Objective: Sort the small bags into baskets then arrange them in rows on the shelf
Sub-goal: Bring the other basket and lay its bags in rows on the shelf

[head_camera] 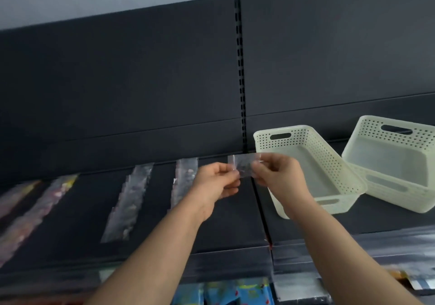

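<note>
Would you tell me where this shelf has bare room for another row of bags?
Widest bare strip: between the second row and third row. Another runs between the fourth row and the left basket, beneath the held bag. The far-left rows are crowded.

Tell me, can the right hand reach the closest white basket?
Probably yes: the basket sits just behind the right hand with nothing between them. But that hand and the left hand both pinch a small bag, so it isn't free.
</note>
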Tool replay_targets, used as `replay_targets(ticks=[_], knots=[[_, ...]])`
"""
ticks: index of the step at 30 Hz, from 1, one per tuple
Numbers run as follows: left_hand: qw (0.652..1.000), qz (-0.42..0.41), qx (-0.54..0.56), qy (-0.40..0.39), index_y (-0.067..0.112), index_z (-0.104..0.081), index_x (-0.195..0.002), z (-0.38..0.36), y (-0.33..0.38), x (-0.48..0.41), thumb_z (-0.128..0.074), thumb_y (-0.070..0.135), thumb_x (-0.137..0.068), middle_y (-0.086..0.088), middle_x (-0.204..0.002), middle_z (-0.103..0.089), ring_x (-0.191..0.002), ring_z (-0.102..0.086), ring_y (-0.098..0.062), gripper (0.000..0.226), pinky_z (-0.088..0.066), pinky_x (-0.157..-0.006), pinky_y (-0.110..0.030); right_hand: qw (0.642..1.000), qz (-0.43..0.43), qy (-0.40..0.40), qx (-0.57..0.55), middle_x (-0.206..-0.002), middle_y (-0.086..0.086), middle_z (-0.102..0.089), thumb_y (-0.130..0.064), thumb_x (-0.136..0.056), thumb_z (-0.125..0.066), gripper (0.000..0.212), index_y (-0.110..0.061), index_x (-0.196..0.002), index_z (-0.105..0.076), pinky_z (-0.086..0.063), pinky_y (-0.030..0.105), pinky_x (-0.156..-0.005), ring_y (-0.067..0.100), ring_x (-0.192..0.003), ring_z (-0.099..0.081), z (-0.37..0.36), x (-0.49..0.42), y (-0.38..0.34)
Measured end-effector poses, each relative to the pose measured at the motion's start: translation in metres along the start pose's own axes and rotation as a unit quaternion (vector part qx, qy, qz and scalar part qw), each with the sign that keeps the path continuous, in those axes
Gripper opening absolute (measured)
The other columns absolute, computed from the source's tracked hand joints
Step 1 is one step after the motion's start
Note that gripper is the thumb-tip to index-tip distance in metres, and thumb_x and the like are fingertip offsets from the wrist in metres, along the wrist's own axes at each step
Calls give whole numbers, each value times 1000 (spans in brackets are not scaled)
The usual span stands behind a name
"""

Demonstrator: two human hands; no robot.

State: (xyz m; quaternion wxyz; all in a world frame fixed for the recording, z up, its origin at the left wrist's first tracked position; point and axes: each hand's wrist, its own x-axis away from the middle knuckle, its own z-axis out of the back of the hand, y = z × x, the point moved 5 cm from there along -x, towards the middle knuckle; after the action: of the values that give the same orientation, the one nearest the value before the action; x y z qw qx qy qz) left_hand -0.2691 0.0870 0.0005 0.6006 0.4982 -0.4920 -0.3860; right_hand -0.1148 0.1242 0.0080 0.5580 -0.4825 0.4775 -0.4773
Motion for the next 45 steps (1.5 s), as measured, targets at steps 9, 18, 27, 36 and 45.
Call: replay_targets(ticks=[9, 18, 27, 36, 45], knots=[[998, 2, 6, 57, 7, -69, -97, 71, -23, 22, -62, 14, -95, 0, -84, -66, -75, -62, -10, 11, -58, -72, -26, 997, -72, -22, -23, -74, 0, -66, -18, -91, -62, 16, -17, -76, -67, -55, 34, -72, 15, -76, -60, -64, 34, 19], [990, 41, -99, 92, 11, -68, -80, 121, -66, 49, -66, 14, -90, 0, -72, -67, -60, -53, -7, 11, -43, -54, -21, 987, -111, -85, 74, -75, 0, -72, -6, -86, -66, 17, -21, -94, -70, -49, 24, -66, 13, -72, -66, -109, 69, 47], [908, -9, -401, 122, 30, -63, -90, 153, -80, 52, -71, 35, -84, 14, -82, -70, -79, -67, -11, 10, -57, -74, -34, 970, -78, -58, 223, -77, -15, -67, -12, -82, -70, 21, -25, -99, -68, -46, 13, -61, -1, -73, -63, -133, 78, 64], [871, -23, -473, 134, 25, -53, -123, 155, -85, 43, -67, 44, -87, 11, -95, -69, -90, -64, -13, 42, -49, -68, -29, 946, -20, -47, 321, -89, -8, -66, -11, -84, -62, 28, -20, -110, -64, -44, 13, -64, 8, -78, -60, -144, 74, 65], [878, -34, -465, 114, 28, -67, -109, 149, -83, 34, -69, 35, -87, 10, -94, -69, -91, -64, -17, 23, -50, -71, -31, 937, -2, -89, 337, -94, -7, -70, -8, -83, -52, 37, -29, -112, -60, -55, 40, -76, 21, -96, -61, -159, 62, 65]])
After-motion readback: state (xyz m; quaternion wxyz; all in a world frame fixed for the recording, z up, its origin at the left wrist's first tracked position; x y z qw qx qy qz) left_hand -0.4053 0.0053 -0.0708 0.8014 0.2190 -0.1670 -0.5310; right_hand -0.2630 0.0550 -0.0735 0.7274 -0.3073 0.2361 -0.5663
